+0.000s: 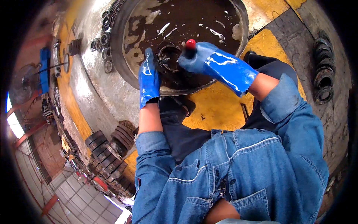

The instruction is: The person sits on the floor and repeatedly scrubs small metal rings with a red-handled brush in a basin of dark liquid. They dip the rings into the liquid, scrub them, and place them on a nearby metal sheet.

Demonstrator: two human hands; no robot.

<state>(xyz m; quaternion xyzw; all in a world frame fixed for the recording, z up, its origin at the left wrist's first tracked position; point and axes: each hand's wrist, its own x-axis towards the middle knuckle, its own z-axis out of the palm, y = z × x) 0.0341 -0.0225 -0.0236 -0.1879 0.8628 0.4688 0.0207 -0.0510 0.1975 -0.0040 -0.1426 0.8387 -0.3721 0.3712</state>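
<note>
Both my hands wear wet blue rubber gloves over a wide round metal basin [123,63] of dark oily liquid. My left hand [149,76] holds the edge of a dark metal ring part [168,56] that sits in the liquid. My right hand [197,56] is closed around a tool with a red handle tip [191,43], pressed against the ring's right side. The tool's working end is hidden by the glove and the part.
Rows of small bearing rings [105,37] lie left of the basin on a grey floor. Stacks of dark round parts [110,151] stand at lower left, more rings [323,71] at right. Yellow floor paint [220,108] runs under my dark trousers and denim shirt.
</note>
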